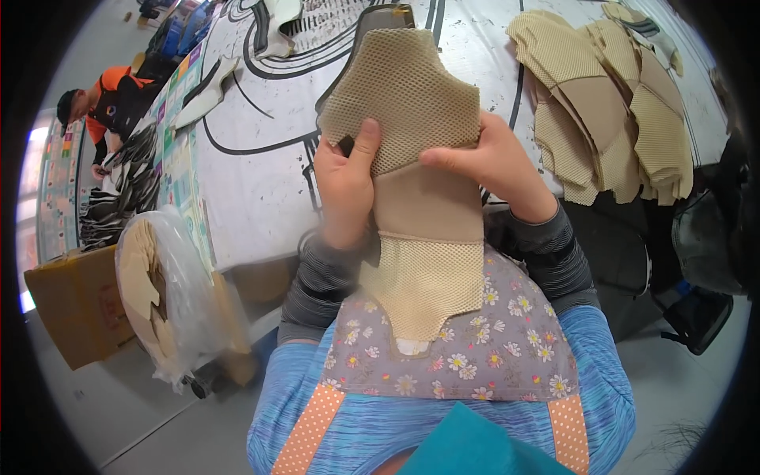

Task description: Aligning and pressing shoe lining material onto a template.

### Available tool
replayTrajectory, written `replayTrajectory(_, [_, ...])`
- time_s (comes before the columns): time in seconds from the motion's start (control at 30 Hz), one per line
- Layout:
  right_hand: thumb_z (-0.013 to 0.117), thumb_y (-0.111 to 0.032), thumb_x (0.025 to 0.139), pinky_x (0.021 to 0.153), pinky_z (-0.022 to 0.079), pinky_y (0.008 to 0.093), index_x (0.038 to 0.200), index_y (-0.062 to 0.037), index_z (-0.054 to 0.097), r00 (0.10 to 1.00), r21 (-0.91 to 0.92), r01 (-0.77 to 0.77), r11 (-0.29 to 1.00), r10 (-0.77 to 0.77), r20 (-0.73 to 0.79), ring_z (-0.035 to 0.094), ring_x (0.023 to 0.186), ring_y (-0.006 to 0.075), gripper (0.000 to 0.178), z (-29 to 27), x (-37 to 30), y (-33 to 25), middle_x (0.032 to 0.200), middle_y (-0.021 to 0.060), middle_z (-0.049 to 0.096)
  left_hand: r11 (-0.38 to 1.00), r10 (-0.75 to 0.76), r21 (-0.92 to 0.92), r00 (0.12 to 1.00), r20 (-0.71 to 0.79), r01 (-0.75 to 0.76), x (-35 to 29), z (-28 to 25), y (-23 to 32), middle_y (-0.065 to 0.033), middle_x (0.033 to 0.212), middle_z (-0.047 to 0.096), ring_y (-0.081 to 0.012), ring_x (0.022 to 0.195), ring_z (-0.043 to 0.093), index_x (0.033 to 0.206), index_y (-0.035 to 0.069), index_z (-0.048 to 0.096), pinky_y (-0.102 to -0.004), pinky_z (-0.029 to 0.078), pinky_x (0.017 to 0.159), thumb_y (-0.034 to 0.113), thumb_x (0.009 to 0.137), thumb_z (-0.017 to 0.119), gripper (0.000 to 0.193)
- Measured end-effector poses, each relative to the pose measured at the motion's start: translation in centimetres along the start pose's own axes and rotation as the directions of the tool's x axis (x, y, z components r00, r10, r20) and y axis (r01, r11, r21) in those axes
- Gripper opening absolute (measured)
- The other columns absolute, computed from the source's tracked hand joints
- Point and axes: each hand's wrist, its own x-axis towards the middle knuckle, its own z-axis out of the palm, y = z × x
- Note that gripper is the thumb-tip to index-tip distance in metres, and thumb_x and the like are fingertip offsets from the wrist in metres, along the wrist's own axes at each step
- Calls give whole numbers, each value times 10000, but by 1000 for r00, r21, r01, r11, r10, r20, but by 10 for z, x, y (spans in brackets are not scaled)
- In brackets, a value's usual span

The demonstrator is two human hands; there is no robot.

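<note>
A long beige mesh fabric panel [427, 202] with a smooth tan band across its middle lies over the table edge and my lap. My left hand [346, 186] grips its left side, thumb on top of the mesh. On the opposite side my right hand [499, 166] holds the edge, its thumb also laid on the upper face. The fingers of both hands are partly hidden beneath. Behind the panel's top, a dark grey edged piece [385, 19] shows; whether it is joined to the panel I cannot tell.
Layered beige mesh panels [590, 119] lie on the white, black-lined table [261, 190] at right. Small pale pieces [207, 95] rest at left. Beyond, a person in orange and black [119, 95] is near stacked dark pieces [127, 182]. A plastic bag [186, 293] and cardboard box [75, 301] stand below.
</note>
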Motion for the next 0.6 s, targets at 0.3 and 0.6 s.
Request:
replayTrajectory(0.3, [670, -264, 916, 684, 493, 249, 974, 73, 626, 996, -225, -26, 974, 6, -88, 598, 763, 79, 345, -18, 11, 10, 812, 52, 680, 982, -130, 153, 982, 136, 109, -9, 1, -7, -103, 1082, 644, -154, 940, 620, 1199, -64, 518, -270, 504, 835, 143, 877, 711, 429])
replayTrajectory(0.6, [671, -217, 909, 657, 480, 255, 994, 58, 612, 996, -339, 83, 937, -92, -11, 598, 777, 91, 294, -5, -1, -11, 858, 82, 676, 987, -145, 75, 989, 28, 142, -1, -7, -6, -101, 1010, 664, -127, 904, 622, 1143, -67, 542, -249, 507, 791, 229, 937, 651, 377])
